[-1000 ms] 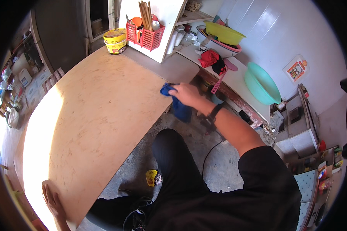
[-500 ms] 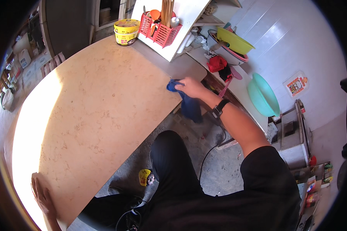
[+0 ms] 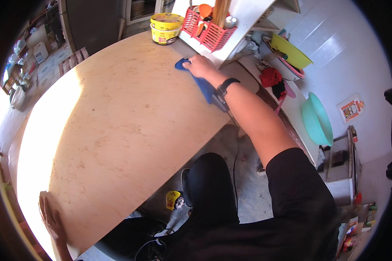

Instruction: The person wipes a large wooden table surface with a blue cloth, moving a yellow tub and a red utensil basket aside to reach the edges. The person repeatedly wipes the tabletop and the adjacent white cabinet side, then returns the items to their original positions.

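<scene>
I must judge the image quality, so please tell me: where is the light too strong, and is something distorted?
Head view: sunlight washes out the left side of the table, by the left hand; head view: softer glare on the pale wall, upper right; head view: straight edges bend toward the dark rim, a fisheye effect.

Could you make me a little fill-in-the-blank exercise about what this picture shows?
1. The right hand holds a cloth coloured ____.
2. The left hand rests on the ____.
3. The basket holding the chopsticks is ____.
4. The band around the right wrist is ____.

Missing words: blue; table; red; black.
</scene>
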A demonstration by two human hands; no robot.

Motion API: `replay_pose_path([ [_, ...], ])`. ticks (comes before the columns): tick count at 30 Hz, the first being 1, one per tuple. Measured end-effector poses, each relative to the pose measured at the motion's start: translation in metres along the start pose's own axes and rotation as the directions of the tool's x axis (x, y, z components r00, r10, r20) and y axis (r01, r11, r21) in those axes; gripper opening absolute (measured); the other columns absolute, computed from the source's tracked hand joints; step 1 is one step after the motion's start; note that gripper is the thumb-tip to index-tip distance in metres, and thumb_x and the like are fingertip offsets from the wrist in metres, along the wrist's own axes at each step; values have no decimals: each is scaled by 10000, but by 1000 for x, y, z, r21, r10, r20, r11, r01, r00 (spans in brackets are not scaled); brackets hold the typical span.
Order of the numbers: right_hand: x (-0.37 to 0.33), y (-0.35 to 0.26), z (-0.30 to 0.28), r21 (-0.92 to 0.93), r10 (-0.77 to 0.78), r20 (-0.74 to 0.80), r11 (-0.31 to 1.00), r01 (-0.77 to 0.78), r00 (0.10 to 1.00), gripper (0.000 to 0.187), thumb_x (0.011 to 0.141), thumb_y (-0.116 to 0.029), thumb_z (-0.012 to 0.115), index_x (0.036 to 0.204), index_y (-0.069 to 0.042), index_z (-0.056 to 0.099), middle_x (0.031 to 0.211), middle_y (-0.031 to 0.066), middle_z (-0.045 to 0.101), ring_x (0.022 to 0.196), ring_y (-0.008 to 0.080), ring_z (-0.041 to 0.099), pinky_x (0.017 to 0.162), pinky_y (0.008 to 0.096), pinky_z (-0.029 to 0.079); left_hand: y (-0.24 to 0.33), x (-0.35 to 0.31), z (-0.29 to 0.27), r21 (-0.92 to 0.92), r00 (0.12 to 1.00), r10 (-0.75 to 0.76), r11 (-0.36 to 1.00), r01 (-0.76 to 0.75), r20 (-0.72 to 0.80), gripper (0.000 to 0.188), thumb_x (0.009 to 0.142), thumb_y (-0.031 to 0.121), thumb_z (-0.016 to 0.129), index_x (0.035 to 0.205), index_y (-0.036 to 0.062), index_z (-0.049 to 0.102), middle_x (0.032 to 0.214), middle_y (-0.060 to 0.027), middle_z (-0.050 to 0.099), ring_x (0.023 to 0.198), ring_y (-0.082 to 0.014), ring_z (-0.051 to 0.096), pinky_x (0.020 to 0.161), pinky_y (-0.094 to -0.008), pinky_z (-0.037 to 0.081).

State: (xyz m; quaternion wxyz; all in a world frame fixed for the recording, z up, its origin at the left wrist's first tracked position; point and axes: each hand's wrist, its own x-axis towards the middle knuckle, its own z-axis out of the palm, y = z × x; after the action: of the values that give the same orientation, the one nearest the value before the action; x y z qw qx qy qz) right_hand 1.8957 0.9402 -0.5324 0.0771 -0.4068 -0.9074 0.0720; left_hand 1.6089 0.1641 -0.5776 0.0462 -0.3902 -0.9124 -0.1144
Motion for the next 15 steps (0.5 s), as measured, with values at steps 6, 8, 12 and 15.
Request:
replay_pose_path([
  [6,71,-35,20,18,56,-39,998,-55,998,464,1000,-469,623,1084,-33,760,1145,229,736,1120,400,692,952,490,541,6,0,-3,-4,1000,-16,1000,16,1,621,1065,378,440,1569,14,440,1640,-215,397,1537,-416,320,1267,-511,230],
  [8,88,-44,27,-21,45,-81,999,-47,996,474,1005,-470,618,1126,-33,753,1178,227,732,1138,394,690,962,498,543,9,-1,-6,9,1000,-18,1000,18,7,629,1062,392,442,1568,19,444,1643,-214,393,1537,-418,321,1265,-513,230],
  [12,93,-61,28,-19,106,-88,994,-108,990,508,1024,-480,565,1206,-33,725,1260,221,706,1191,386,666,1006,483,521,16,0,-10,47,1000,-27,999,27,-1,621,1034,371,483,1565,48,464,1651,-203,385,1536,-417,325,1260,-523,228],
  [15,64,-90,27,-22,8,-41,1000,-9,999,439,1024,-485,565,1166,-115,756,1157,197,741,1096,368,703,930,484,544,20,-1,-11,56,999,-31,998,32,-26,613,1008,331,527,1554,55,482,1655,-185,387,1541,-409,318,1260,-524,229],
])
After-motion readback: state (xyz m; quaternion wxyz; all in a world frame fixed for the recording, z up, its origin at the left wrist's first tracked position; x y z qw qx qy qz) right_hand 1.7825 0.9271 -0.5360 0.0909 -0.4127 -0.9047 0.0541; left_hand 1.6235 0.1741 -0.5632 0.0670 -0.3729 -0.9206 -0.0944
